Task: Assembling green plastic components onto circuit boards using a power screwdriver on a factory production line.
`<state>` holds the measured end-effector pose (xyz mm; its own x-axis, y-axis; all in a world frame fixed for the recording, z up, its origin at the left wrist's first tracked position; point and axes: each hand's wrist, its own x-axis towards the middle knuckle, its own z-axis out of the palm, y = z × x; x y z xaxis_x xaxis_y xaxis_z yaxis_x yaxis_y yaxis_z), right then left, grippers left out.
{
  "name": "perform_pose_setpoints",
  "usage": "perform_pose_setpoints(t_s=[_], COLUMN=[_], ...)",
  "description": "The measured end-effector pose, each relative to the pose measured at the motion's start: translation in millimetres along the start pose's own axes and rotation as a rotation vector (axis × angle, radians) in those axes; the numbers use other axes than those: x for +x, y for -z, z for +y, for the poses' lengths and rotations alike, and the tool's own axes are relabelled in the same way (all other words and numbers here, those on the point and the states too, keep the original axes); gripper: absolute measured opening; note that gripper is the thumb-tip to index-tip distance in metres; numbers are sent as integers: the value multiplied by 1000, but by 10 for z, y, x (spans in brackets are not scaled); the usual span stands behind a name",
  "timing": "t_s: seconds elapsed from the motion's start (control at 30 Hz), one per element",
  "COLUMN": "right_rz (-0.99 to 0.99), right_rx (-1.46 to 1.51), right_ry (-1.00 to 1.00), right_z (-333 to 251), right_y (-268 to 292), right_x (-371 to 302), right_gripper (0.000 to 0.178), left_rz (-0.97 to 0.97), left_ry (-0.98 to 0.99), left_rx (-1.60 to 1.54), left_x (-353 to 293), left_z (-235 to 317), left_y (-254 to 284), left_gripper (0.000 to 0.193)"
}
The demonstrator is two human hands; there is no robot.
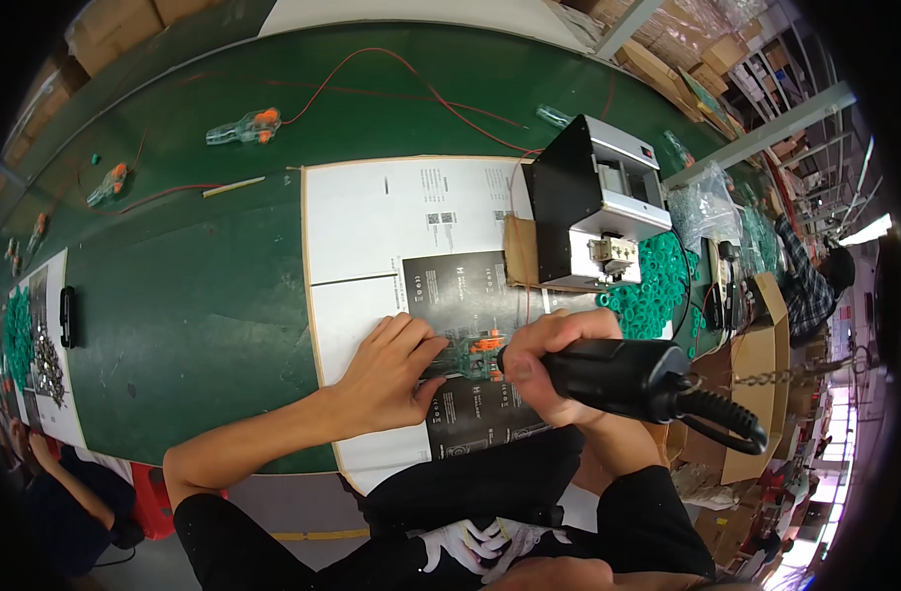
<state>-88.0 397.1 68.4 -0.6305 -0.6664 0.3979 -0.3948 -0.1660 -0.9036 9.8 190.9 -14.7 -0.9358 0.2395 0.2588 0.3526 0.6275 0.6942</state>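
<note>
Low over the black-and-white printed sheet (pixel 450 286), my left hand (pixel 396 360) is closed on one end of a clear plastic housing (pixel 460 357) with orange parts inside. My right hand (pixel 554 350) grips a black powered screwdriver (pixel 618 379), held nearly level with its coiled cord trailing to the right. The driver's front end is at the orange end of the housing. My right fingers hide the tip, so I cannot tell whether it touches a screw.
Right of the sheet stands a black-and-white boxy machine (pixel 578 197), beside a pile of green rings (pixel 657 286). Similar clear-and-orange housings (pixel 258 126) with red wires lie along the green table (pixel 194 335). An open cardboard box (pixel 766 364) is at right. Other people sit far left and right.
</note>
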Motion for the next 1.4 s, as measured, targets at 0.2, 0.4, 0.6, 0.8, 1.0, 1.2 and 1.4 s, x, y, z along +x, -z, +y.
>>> perform_pose_setpoints(t_s=[0.2,0.4,0.6,0.8,1.0,1.2,1.4], right_rz=[347,740,681,478,78,90,168], right_rx=[76,-109,-126,151,156,112,237], right_ry=[27,210,102,112,76,-39,-94], right_z=[-92,-215,-152,-358,-192,-118,-222], right_y=[350,1007,1081,446,15,-65,-192], right_x=[145,598,632,201,144,132,122], right_gripper=[24,30,30,34,45,48,49], left_rz=[76,-6,11,-1,44,44,9], left_ry=[-78,-79,-70,-66,-82,-95,-82], left_rx=[6,53,47,10,-48,-37,-37], left_x=[-19,11,5,13,-1,-34,-86], left_z=[-79,-29,-39,-46,-110,-113,-109], left_y=[-82,-42,-30,-32,-74,-74,-28], left_gripper=[47,48,46,42,45,45,50])
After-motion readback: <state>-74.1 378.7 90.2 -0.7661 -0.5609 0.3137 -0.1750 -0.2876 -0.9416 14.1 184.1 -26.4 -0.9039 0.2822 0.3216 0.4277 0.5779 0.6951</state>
